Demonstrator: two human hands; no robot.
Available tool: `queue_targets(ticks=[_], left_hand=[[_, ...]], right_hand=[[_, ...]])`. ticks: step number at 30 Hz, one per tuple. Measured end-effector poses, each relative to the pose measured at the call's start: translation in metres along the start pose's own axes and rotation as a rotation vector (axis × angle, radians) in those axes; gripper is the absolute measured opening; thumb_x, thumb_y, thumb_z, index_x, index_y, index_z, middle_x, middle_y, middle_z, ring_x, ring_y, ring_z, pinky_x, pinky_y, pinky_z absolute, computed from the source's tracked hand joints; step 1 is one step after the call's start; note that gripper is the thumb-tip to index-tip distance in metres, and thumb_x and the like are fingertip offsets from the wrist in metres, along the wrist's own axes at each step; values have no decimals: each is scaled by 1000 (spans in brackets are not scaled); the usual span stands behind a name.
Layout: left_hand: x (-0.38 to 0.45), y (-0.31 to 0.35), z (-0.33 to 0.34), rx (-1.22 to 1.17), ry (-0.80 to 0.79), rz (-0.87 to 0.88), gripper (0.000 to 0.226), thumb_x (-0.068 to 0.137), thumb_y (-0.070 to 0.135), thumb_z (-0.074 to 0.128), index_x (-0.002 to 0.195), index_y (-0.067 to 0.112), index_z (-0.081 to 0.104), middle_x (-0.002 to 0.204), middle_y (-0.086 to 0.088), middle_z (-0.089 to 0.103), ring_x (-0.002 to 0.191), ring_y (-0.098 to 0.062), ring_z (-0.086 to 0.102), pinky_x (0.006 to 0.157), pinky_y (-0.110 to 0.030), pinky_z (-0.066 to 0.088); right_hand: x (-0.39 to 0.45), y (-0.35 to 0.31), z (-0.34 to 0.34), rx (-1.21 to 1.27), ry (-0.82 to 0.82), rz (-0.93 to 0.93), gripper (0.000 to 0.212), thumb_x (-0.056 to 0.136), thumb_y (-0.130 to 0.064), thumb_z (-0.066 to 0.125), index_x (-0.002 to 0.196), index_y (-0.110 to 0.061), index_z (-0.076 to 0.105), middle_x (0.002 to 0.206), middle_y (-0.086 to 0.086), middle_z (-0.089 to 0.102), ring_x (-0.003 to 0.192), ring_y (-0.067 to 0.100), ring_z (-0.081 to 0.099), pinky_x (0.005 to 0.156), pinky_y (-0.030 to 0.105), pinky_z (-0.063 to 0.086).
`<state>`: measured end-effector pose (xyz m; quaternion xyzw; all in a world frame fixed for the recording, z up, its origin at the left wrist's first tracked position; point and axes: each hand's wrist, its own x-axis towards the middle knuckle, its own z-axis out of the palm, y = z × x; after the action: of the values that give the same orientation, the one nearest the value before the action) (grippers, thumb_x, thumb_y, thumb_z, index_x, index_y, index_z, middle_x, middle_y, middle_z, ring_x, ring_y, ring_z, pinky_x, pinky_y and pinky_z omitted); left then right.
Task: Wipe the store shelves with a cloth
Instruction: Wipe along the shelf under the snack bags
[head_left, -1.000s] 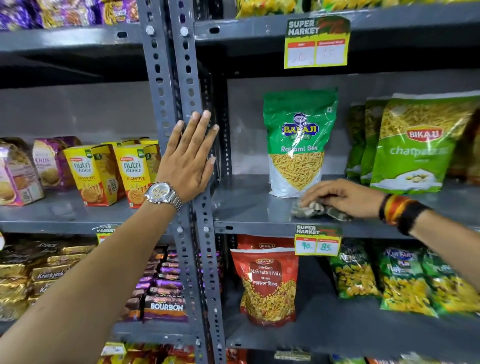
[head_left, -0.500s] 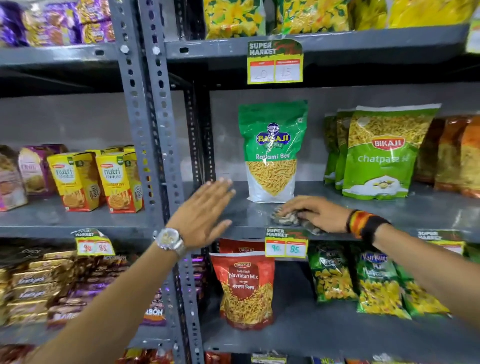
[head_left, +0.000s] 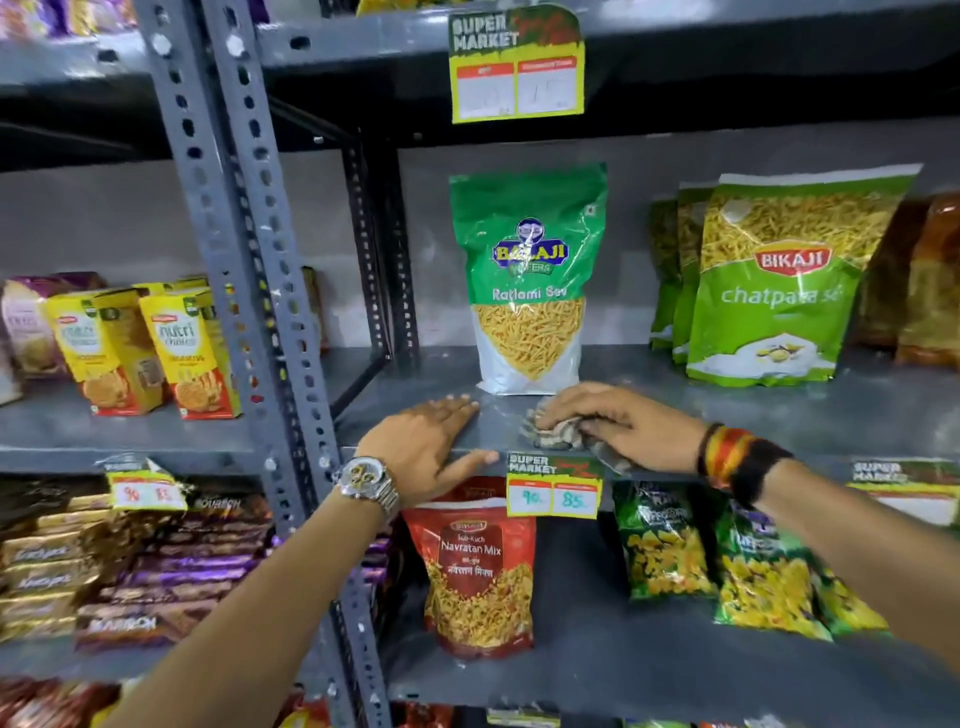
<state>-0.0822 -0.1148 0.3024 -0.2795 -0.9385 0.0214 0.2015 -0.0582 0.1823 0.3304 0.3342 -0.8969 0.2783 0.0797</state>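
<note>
A grey metal shelf (head_left: 727, 410) runs across the middle of the head view. My right hand (head_left: 618, 423) presses a crumpled, patterned grey cloth (head_left: 550, 436) flat onto the shelf near its front edge, just in front of a green Ratlami Sev pouch (head_left: 527, 275). My left hand (head_left: 431, 447), with a metal watch on the wrist, lies flat on the same shelf to the left of the cloth, fingers spread, thumb over the front lip. It holds nothing.
A perforated grey upright post (head_left: 249, 260) stands left of my left hand. Green Bikaji pouches (head_left: 779, 280) stand at the right, yellow biscuit boxes (head_left: 187, 358) on the left bay. A price tag (head_left: 553, 486) hangs below the cloth; a red Navratan Mix pouch (head_left: 480, 566) sits on the lower shelf.
My left hand has left the upright post and come down flat onto the shelf beside the cloth. My right hand stays pressed on the cloth, which has slid slightly left.
</note>
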Motion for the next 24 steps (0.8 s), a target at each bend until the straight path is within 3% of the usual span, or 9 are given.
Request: queue_targets(ticks=[3,6,7,9,12,17,22,24], left_hand=[[-1,0,1,-4,11,-10,106,81,89,3,157,21,32,163,-1,36,148,-20,36,119,-41,35],[0,-1,2,1,4,-8,103,83,87,5,157,21,32,162,0,36,147,-19,37,119,-41,36],[0,-1,2,4,5,-8,100,84,86,7,157,21,32,163,0,36,147,-19,37,118,-40,36],[0,-3,4,9,7,-8,95,87,84,11,157,22,31,163,2,35,148,-17,36,118,-39,36],[0,-5,4,20,5,11,91,91,81,16,158,22,30,163,2,34,148,-16,35,118,-36,32],[-1,-4,4,8,12,7,92,90,81,16,157,21,33,162,2,36,147,-16,37,118,-35,32],[-1,0,-3,9,-4,16,97,87,82,10,157,19,32,162,-1,37,147,-18,38,117,-37,34],[-1,5,-6,14,18,54,99,88,82,7,156,16,32,162,-4,38,147,-20,38,118,-37,34]], right_hand=[[-28,-12,-27,86,-66,-59,42,98,4,49,119,-24,71,130,-6,62,127,8,55,110,24,40],[-3,3,-46,83,58,30,44,98,1,48,117,-33,70,129,-4,64,121,27,60,108,48,45],[8,9,-46,63,89,66,45,98,1,48,117,-35,69,129,-4,63,121,24,60,109,50,43],[23,22,-38,45,94,141,46,98,4,47,117,-33,67,128,-3,61,121,15,56,113,44,39],[13,24,-21,18,85,174,49,96,8,47,118,-30,68,129,2,57,124,18,54,114,37,38],[-55,-12,-28,-22,-8,40,45,97,4,50,121,-28,70,130,-12,59,125,-2,52,108,13,36],[-46,21,-53,-51,169,193,50,96,7,48,111,-37,69,128,-3,60,123,15,55,111,39,41],[-47,26,-40,-83,193,227,57,94,12,46,109,-39,67,129,-1,58,127,19,53,113,36,39]])
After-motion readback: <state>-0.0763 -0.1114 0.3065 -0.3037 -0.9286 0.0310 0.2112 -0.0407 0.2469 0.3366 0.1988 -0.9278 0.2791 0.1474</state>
